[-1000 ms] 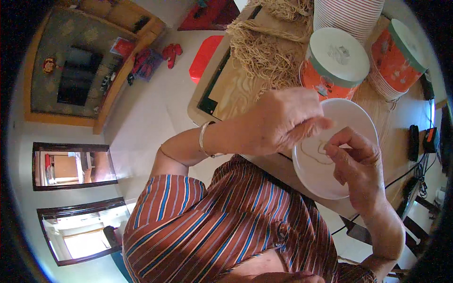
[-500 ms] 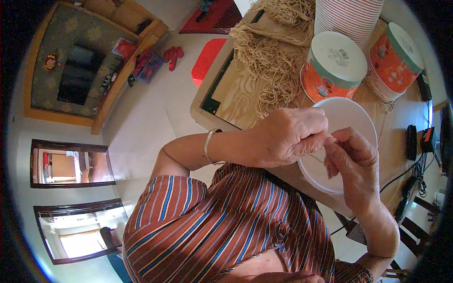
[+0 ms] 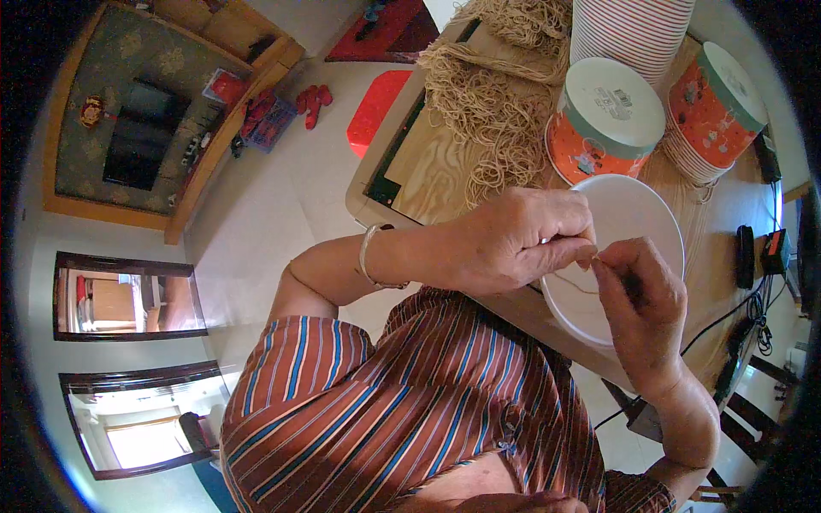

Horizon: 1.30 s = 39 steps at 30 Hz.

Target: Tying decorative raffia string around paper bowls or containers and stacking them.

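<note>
My left hand (image 3: 522, 244), a bangle at its wrist, is closed in a pinch. Opposite it my right hand (image 3: 641, 295) is also pinched, thumb against forefinger, with the fingertips of both hands almost touching. A thin tan cord (image 3: 575, 285) runs down from the fingers; its ends in the pinches are mostly hidden. Both hands are over a white round tub (image 3: 637, 201), whose open mouth faces up. Beyond my left hand lies a large tangle of the same tan cord (image 3: 496, 128) on the table.
An upturned orange tub with a green band (image 3: 611, 115) stands just past the white one. Behind it rises a tall stack of tubs (image 3: 633, 30), with another orange stack (image 3: 718, 111) at right. Black cables (image 3: 757, 312) lie along the table's right side. A red stool (image 3: 376, 111) stands left.
My fingertips have drawn slightly apart, and my right hand has shifted a little downward. More of the cord now shows inside the white tub.
</note>
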Available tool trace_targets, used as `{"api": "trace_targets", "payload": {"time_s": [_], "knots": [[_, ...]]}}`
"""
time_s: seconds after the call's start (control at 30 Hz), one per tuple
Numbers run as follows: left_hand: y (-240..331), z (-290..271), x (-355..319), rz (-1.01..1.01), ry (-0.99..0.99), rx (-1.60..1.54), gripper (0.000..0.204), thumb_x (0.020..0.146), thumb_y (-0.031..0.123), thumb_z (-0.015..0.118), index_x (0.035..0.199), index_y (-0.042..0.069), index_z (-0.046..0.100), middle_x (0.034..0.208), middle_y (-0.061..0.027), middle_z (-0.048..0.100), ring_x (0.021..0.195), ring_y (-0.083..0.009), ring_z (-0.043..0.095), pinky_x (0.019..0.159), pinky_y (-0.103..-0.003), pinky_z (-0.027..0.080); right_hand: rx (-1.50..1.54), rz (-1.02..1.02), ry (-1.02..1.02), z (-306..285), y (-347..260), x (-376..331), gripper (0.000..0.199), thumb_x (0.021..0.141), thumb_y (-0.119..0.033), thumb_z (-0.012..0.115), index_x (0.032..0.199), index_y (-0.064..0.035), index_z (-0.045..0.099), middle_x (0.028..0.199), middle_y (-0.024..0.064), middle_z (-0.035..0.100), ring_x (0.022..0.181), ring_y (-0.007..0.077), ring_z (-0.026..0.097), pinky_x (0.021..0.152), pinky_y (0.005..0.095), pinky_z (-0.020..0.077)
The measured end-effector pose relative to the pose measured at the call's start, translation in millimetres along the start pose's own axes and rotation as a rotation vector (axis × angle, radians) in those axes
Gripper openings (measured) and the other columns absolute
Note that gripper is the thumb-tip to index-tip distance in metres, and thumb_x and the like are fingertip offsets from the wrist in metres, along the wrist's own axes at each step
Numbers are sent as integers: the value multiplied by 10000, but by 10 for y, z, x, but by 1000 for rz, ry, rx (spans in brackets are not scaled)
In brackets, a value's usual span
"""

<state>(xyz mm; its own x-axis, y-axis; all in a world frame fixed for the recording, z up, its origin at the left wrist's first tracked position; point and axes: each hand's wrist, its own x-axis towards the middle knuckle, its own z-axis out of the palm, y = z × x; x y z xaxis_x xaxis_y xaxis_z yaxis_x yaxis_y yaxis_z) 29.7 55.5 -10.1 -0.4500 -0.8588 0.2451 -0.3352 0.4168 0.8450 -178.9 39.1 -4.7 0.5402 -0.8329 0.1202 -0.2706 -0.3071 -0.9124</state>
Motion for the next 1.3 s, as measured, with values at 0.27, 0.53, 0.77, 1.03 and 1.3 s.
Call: {"api": "trace_targets", "payload": {"time_s": [0.27,0.53,0.77,1.03,1.3], "knots": [[-29,-55,5,-48,-7,-61,62,842,62,679,861,5,662,802,-71,614,746,-161,607,658,-278,474,-200,-198,-21,-18,11,13,63,849,29,585,905,2,581,793,134,588,694,298,610,605,355,482],[-49,-85,92,-12,-5,12,61,805,53,716,846,29,678,792,-59,624,740,-148,600,643,-266,467,-415,-302,-96,-69,122,2,185,839,-5,617,1005,-28,538,828,139,605,736,323,634,606,400,500],[-45,-98,116,18,-5,73,85,783,41,734,849,31,681,837,-64,646,778,-166,617,662,-270,483,-338,-231,4,-31,97,44,189,826,-9,632,988,-53,547,791,120,606,700,317,636,578,397,505],[-77,-85,135,79,4,89,108,759,8,740,849,28,684,845,-74,651,801,-180,640,693,-274,509,-18,102,-76,-77,12,79,25,870,-21,598,895,-20,595,688,57,576,617,88,558,541,272,450],[-22,-147,61,105,51,176,162,726,-35,746,868,30,701,856,-77,657,798,-177,641,686,-274,509,314,615,-204,-184,-39,245,55,871,-62,617,829,-27,623,635,-45,543,551,19,454,473,212,369]]}}
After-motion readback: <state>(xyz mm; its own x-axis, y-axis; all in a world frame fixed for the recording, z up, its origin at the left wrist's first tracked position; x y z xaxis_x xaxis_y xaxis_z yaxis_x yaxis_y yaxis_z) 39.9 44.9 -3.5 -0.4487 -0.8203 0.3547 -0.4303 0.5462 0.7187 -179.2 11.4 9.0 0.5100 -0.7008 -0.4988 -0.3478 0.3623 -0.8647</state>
